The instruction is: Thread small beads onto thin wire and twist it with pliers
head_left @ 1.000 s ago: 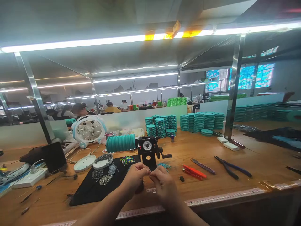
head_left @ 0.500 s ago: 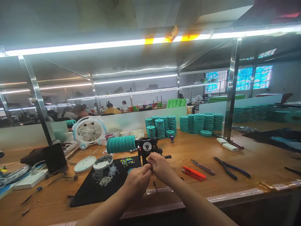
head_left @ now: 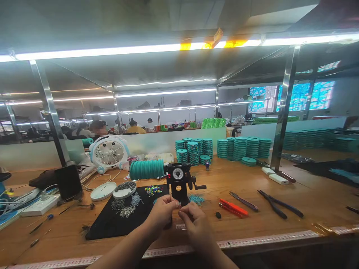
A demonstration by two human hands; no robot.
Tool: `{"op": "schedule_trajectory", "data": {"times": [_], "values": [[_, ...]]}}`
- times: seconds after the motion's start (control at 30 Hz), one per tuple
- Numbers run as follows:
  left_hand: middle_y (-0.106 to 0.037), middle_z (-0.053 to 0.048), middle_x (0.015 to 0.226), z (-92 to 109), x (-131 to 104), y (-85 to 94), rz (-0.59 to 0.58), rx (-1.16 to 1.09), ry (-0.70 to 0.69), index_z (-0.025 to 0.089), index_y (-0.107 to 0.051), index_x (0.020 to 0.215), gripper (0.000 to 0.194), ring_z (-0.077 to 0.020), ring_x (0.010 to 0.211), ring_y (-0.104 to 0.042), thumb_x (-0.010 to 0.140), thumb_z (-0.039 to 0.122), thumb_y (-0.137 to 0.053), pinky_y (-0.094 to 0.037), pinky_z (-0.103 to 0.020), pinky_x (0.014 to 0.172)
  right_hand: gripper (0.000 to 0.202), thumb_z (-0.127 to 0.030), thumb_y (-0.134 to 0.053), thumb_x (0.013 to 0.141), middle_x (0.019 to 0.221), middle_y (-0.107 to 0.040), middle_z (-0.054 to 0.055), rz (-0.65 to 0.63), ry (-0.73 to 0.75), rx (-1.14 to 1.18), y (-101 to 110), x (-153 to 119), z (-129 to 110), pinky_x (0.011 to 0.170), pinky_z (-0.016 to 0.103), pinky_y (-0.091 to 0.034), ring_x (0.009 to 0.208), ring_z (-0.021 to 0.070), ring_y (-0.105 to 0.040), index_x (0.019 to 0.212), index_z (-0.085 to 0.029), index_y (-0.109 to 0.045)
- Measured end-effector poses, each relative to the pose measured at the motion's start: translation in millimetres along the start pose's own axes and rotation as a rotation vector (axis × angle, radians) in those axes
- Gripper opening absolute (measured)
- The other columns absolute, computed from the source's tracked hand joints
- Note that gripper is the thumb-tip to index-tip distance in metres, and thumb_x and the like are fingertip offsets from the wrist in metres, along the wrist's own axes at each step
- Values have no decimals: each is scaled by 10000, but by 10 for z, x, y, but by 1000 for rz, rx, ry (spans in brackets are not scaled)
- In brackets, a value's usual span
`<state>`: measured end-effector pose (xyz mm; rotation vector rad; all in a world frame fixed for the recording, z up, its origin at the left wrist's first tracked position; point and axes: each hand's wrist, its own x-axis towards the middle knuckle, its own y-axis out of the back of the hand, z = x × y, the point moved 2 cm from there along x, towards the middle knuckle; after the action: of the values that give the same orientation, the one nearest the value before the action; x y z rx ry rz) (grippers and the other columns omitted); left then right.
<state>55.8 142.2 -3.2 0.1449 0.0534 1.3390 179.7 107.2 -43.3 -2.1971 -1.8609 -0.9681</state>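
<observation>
My left hand pinches something too small to make out, in front of a black winding machine with a round dial and a crank. Close on its right, my right hand also has its fingertips pressed together, on something I cannot make out. The fingertips of both hands nearly meet. Teal spools sit in a row on the machine's left side. On the black mat lie small metal parts and coloured beads. Teal bits lie just behind my right hand.
Orange-handled tools, a knife and dark pliers lie at the right. Stacked teal spools stand behind. A white fan, a dish of grey pieces and a power strip are at the left. People sit farther back.
My right hand has moved down and away from the machine, uncovering its base and crank. My left hand has risen slightly. The view has shifted a little.
</observation>
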Motion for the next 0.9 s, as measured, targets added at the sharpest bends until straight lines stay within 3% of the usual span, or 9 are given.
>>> {"op": "schedule_trajectory", "data": {"times": [0.07,0.17,0.4,0.5,0.6,0.67,0.77,0.83,0.9], "values": [[-551,12,604,43,-12,39,-42,122,-118,185,-575,576,110,-143,611,-492,676,209,-615,-384,-259,621,224,-214,-424,868,875,-567,75,-19,164,-61,55,-13,-83,724,302,-441,808,203,-554,728,-195,-599],[-569,-15,750,66,-56,81,-77,291,-280,201,-611,619,121,-183,763,-513,729,251,-599,-381,-283,733,238,-111,-361,853,990,-537,85,-67,327,-192,123,81,-180,713,287,-424,826,188,-544,781,-199,-570],[-606,-43,984,-14,-89,78,-116,489,-440,239,-647,726,118,-197,792,-524,700,154,-569,-357,-318,807,215,-76,-428,814,708,-516,8,-70,226,-265,116,607,-166,568,243,-357,615,151,-501,676,-197,-540],[-616,-34,871,0,-70,76,-93,488,-428,226,-612,681,77,-181,727,-514,694,165,-567,-369,-306,761,186,-96,-450,821,817,-561,39,-31,196,-257,162,599,-203,654,267,-392,739,179,-543,726,-199,-573],[-553,-11,689,-10,-40,74,-15,430,-339,205,-524,612,108,-161,646,-492,719,192,-512,-384,-278,649,144,-183,-444,869,945,-566,104,75,108,-241,214,415,-219,754,330,-397,888,237,-536,839,-180,-585],[-473,23,562,-51,-16,61,15,374,-247,205,-472,605,123,-137,529,-453,728,206,-467,-368,-256,536,177,-281,-517,856,786,-594,89,74,20,-215,178,271,-182,671,324,-414,757,235,-559,739,-173,-594],[-378,74,466,-122,8,22,-1,300,-130,216,-431,642,81,-94,359,-314,722,225,-427,-285,-231,392,283,-337,-603,805,544,-574,24,-38,-62,-133,15,114,-80,477,257,-394,515,175,-545,579,-167,-604],[-370,85,460,-138,14,7,-18,270,-97,219,-420,664,56,-78,325,-252,719,226,-409,-249,-222,356,297,-317,-561,834,542,-584,21,-77,-63,-83,-83,53,-23,461,237,-408,516,167,-563,597,-152,-629],[-383,79,470,-116,12,19,-22,265,-104,216,-427,659,69,-78,334,-266,724,224,-406,-261,-220,364,288,-274,-496,865,635,-599,40,-68,-34,-59,-112,13,0,548,250,-448,612,177,-586,651,-147,-641]]}}
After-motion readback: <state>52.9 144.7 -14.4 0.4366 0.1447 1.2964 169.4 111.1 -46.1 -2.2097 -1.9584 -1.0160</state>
